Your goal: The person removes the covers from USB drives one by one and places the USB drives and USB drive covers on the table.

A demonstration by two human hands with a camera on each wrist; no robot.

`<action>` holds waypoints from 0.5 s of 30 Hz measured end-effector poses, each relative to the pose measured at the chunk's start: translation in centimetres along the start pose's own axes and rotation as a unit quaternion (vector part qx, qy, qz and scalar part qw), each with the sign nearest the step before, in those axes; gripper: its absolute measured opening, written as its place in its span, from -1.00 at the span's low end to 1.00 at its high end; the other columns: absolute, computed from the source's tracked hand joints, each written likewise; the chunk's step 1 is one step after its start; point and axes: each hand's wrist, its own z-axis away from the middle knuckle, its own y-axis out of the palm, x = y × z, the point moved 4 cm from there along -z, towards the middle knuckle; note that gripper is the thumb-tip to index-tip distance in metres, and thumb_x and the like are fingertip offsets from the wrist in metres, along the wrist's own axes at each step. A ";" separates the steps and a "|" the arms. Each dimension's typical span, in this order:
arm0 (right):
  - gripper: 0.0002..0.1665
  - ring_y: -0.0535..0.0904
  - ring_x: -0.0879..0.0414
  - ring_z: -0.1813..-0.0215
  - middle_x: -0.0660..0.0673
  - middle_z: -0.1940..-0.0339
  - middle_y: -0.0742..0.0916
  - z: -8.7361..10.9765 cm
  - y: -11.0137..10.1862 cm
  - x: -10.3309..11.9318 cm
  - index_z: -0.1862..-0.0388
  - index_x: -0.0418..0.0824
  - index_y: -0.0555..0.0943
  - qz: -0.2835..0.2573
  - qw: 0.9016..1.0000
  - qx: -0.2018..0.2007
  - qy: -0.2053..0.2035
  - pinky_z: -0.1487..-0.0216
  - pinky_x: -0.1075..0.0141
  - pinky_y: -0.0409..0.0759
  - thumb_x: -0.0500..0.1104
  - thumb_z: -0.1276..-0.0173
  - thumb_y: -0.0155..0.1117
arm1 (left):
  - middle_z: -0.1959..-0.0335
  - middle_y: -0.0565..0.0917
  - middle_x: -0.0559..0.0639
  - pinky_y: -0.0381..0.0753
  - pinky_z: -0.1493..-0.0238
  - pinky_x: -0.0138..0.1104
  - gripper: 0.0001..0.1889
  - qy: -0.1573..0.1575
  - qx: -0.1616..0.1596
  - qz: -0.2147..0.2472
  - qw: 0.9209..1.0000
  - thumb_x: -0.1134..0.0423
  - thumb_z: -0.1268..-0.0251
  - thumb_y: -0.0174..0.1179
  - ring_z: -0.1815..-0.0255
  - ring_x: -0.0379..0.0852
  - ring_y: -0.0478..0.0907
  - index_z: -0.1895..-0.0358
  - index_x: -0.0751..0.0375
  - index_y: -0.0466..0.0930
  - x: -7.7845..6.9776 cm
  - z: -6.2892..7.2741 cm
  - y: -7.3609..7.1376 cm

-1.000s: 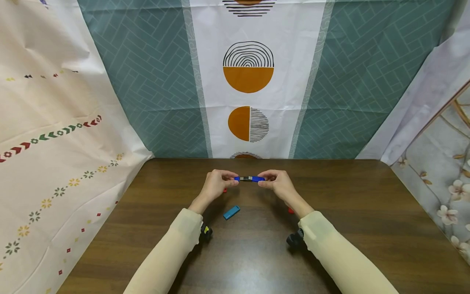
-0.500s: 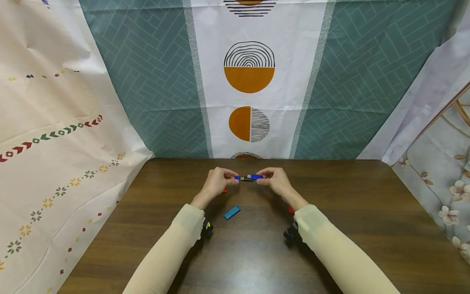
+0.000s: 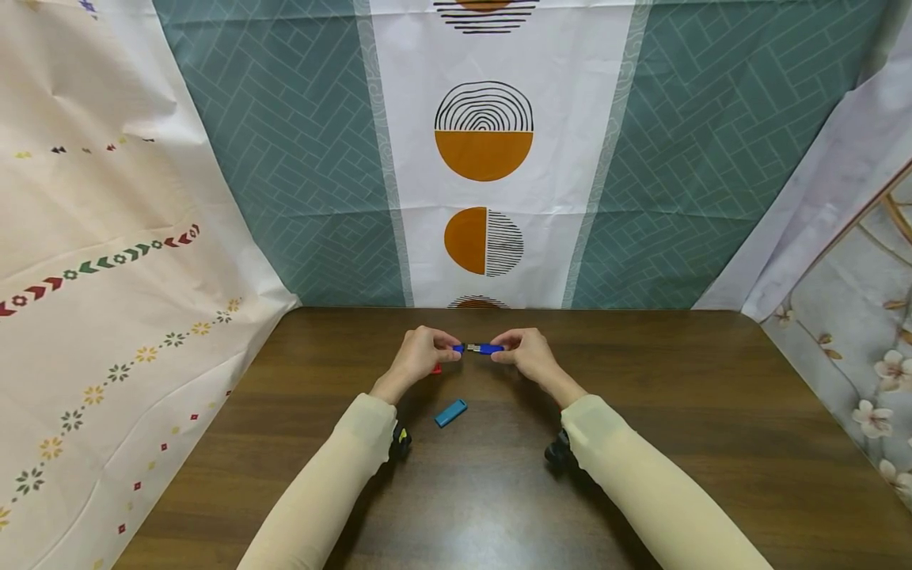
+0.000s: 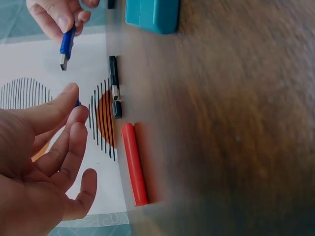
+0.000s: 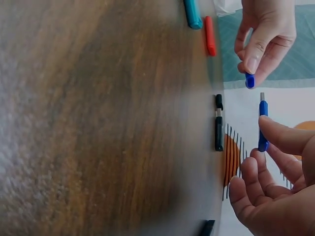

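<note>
My left hand (image 3: 423, 352) pinches a small blue cap (image 5: 250, 80) between thumb and finger, its hollow end showing in the right wrist view. My right hand (image 3: 530, 352) pinches a blue USB flash drive (image 5: 263, 123) by its body, its metal plug (image 4: 63, 63) bare and pointing at the cap. A short gap parts plug and cap. Both are held above the table. Beyond them, in the wrist views, lies a black USB flash drive (image 5: 218, 132) with its black cap (image 5: 219, 102) at the plug end, some metal showing between. In the head view the blue drive mostly hides it.
On the brown table (image 3: 677, 412) a teal stick-shaped thing (image 3: 451, 412), like a flash drive, lies nearer me. A red stick (image 4: 134, 164) lies by my left hand. A black thing (image 5: 207, 227) is cut off at the right wrist view's edge. Patterned cloth hangs behind.
My right hand has moved left with the blue flash drive, bringing its plug closer to the cap, after rising slightly and lowering again. My left hand has hardly moved.
</note>
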 end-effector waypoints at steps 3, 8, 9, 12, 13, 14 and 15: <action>-0.76 0.53 0.04 0.28 -0.12 0.39 0.69 -0.2 0.2 0.0 0.08 -0.36 0.79 0.025 1.000 -0.003 -0.001 0.30 0.31 0.46 -0.32 -0.27 0.55 | 0.35 0.78 -0.06 0.64 0.32 -0.33 -0.80 0.002 0.003 -0.007 1.000 0.24 -0.24 0.52 0.34 -0.13 0.63 0.10 0.17 0.86 0.1 -0.2 0.0; -0.78 0.51 0.04 0.32 -0.14 0.38 0.69 -0.3 0.7 0.1 0.09 -0.34 0.80 0.053 0.999 0.000 0.005 0.37 0.32 0.46 -0.33 -0.28 0.54 | 0.32 0.79 -0.06 0.67 0.25 -0.30 -0.81 0.003 0.009 -0.024 1.000 0.24 -0.23 0.52 0.28 -0.12 0.64 0.11 0.16 0.86 0.3 -0.4 0.2; -0.78 0.51 0.04 0.32 -0.14 0.38 0.69 -0.3 0.8 0.1 0.09 -0.33 0.80 0.057 0.998 0.002 0.006 0.37 0.32 0.46 -0.33 -0.29 0.54 | 0.32 0.79 -0.06 0.67 0.25 -0.30 -0.82 0.002 0.012 -0.027 1.000 0.24 -0.23 0.52 0.28 -0.11 0.64 0.12 0.16 0.86 0.4 -0.5 0.2; -0.78 0.50 0.05 0.33 -0.13 0.37 0.68 -0.4 1.1 0.2 0.08 -0.32 0.80 0.065 0.998 0.006 0.011 0.36 0.32 0.45 -0.32 -0.30 0.54 | 0.32 0.78 -0.05 0.66 0.26 -0.30 -0.82 0.002 0.022 -0.035 0.999 0.24 -0.24 0.52 0.28 -0.11 0.63 0.13 0.18 0.86 0.5 -0.6 0.4; -0.79 0.50 0.05 0.33 -0.12 0.37 0.67 -0.4 1.3 0.1 0.08 -0.31 0.80 0.067 0.998 0.008 0.014 0.36 0.32 0.45 -0.31 -0.30 0.54 | 0.32 0.78 -0.05 0.66 0.27 -0.30 -0.82 0.002 0.025 -0.036 0.999 0.24 -0.24 0.52 0.29 -0.12 0.63 0.13 0.19 0.86 0.5 -0.7 0.4; -0.79 0.50 0.06 0.33 -0.12 0.37 0.67 -0.5 1.4 0.1 0.08 -0.31 0.80 0.070 0.997 0.009 0.016 0.37 0.32 0.45 -0.30 -0.31 0.54 | 0.33 0.78 -0.05 0.65 0.28 -0.30 -0.81 0.001 0.028 -0.038 0.999 0.24 -0.24 0.52 0.30 -0.12 0.63 0.12 0.19 0.86 0.6 -0.7 0.5; -0.79 0.50 0.06 0.34 -0.11 0.37 0.67 -0.6 1.5 0.1 0.08 -0.30 0.80 0.073 0.997 0.011 0.019 0.37 0.32 0.45 -0.30 -0.31 0.54 | 0.34 0.78 -0.05 0.65 0.29 -0.31 -0.81 0.001 0.030 -0.039 0.999 0.24 -0.24 0.52 0.31 -0.12 0.63 0.12 0.20 0.86 0.6 -0.7 0.6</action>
